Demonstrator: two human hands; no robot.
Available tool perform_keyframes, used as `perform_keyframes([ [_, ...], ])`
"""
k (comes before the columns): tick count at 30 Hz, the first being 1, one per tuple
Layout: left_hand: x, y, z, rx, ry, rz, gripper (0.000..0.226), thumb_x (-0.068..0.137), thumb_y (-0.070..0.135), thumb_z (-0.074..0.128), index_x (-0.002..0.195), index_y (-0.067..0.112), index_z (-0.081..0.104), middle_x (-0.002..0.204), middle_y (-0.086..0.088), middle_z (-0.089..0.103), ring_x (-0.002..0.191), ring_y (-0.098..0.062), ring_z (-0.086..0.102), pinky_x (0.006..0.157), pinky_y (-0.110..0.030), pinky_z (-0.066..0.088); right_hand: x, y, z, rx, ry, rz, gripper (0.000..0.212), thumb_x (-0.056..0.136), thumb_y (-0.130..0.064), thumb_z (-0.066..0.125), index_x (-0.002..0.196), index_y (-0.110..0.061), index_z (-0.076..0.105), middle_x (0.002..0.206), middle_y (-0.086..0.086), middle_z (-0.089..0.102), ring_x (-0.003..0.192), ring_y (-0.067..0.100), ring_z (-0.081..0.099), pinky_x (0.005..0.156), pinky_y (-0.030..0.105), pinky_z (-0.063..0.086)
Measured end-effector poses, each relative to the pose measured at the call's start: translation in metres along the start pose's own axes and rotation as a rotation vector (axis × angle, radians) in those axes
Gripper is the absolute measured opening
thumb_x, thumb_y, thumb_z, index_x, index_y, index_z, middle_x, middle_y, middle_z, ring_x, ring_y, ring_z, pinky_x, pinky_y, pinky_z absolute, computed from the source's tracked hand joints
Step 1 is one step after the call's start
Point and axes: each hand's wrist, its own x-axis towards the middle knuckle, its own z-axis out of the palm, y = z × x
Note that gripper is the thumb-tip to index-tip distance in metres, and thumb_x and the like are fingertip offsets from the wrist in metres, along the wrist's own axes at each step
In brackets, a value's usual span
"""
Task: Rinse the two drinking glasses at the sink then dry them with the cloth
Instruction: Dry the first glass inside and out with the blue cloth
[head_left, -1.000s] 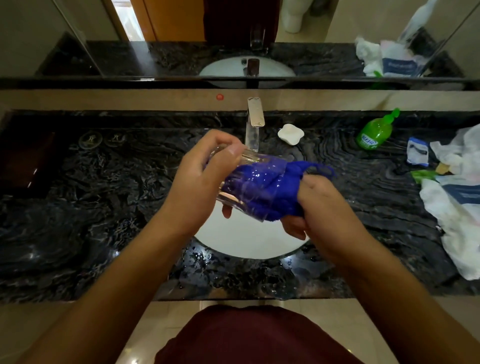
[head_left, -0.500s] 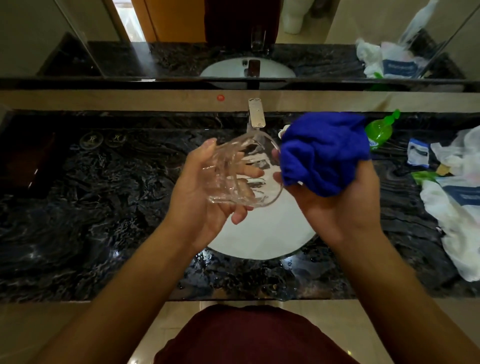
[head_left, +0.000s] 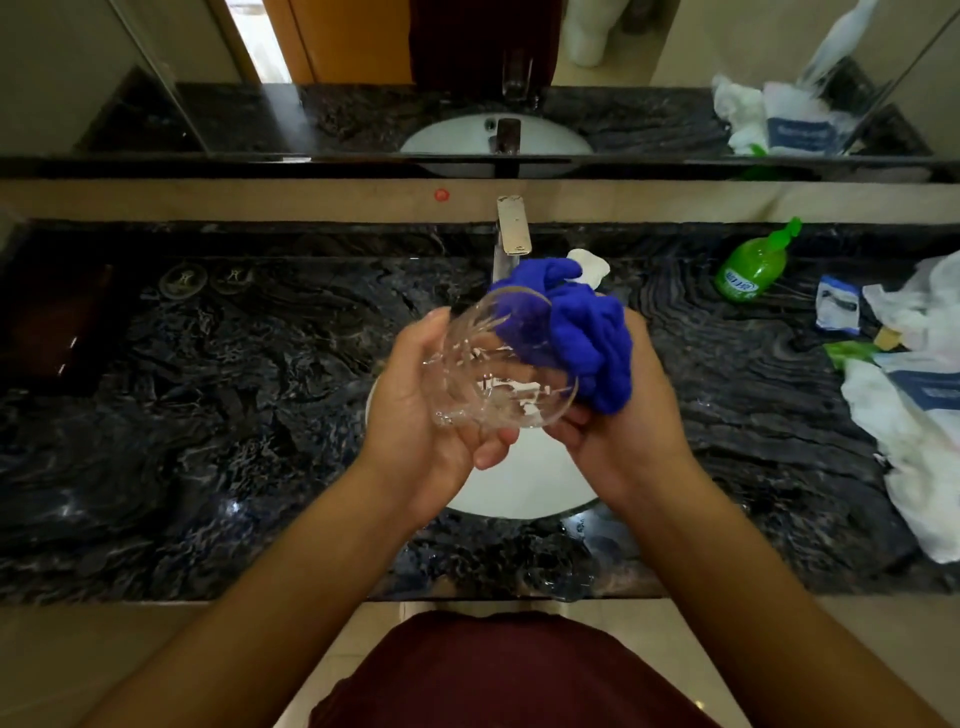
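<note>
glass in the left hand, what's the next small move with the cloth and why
Probably press the blue cloth against the glass and wipe while turning it. The left hand holds the glass tilted over the sink, and the right hand holds the bunched cloth beside its rim, seemingly outside the glass. Whether the glass is dry cannot be told.

One glass (head_left: 498, 364), one blue cloth (head_left: 576, 332), one green bottle (head_left: 748, 267), two hands.
</note>
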Motion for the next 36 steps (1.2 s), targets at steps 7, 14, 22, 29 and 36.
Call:
perform_keyframes([
  [7, 0.010, -0.013, -0.005, 0.542, 0.344, 0.557, 0.024, 0.103, 0.032, 0.044, 0.097, 0.020, 0.064, 0.092, 0.008, 0.067, 0.088, -0.012, 0.064, 0.080, -0.030, 0.050, -0.004, 0.003, -0.007, 0.069, -0.053, 0.081, 0.045, 0.100, -0.051, 0.035, 0.074, -0.019, 0.052, 0.052, 0.000, 0.034, 0.039, 0.011, 0.027, 0.034, 0.017, 0.023],
  [14, 0.009, -0.017, -0.023, 0.928, -0.013, 1.042, 0.091, 0.082, 0.075, 0.065, 0.141, 0.010, 0.040, 0.125, -0.019, 0.061, 0.115, -0.035, 0.064, 0.098, -0.052, 0.052, -0.009, 0.007, -0.001, 0.056, -0.048, 0.091, 0.035, 0.103, -0.040, 0.051, 0.083, -0.024, 0.074, 0.080, 0.009, 0.049, 0.059, 0.019, 0.036, 0.051, 0.020, 0.032],
  [22, -0.001, -0.019, -0.009, 0.456, 0.121, 0.609, 0.076, 0.076, 0.073, 0.069, 0.128, 0.018, 0.059, 0.104, -0.001, 0.066, 0.100, -0.016, 0.067, 0.087, -0.036, 0.056, -0.016, -0.008, 0.010, -0.470, 0.084, -0.356, 0.045, 0.105, -0.021, 0.049, 0.069, -0.040, 0.066, 0.055, -0.019, 0.061, 0.055, 0.000, 0.051, 0.061, 0.023, 0.043],
  [29, -0.005, -0.013, 0.007, 0.225, 0.140, 0.221, 0.074, 0.086, 0.067, 0.056, 0.128, 0.007, 0.065, 0.118, -0.024, 0.072, 0.111, -0.045, 0.069, 0.089, -0.060, 0.060, -0.015, -0.010, 0.006, -0.368, 0.051, -0.700, 0.019, 0.091, -0.031, 0.061, 0.109, -0.025, 0.057, 0.087, -0.013, 0.059, 0.074, 0.005, 0.057, 0.069, 0.025, 0.050],
  [36, 0.004, 0.013, 0.004, 0.136, 0.217, 0.275, 0.076, 0.090, 0.067, 0.051, 0.127, 0.003, 0.064, 0.114, -0.018, 0.073, 0.110, -0.039, 0.071, 0.098, -0.052, 0.056, -0.029, 0.023, -0.003, -0.775, -0.142, -0.768, 0.013, 0.091, -0.034, 0.060, 0.103, -0.029, 0.063, 0.085, -0.015, 0.062, 0.075, 0.011, 0.061, 0.071, 0.022, 0.049],
])
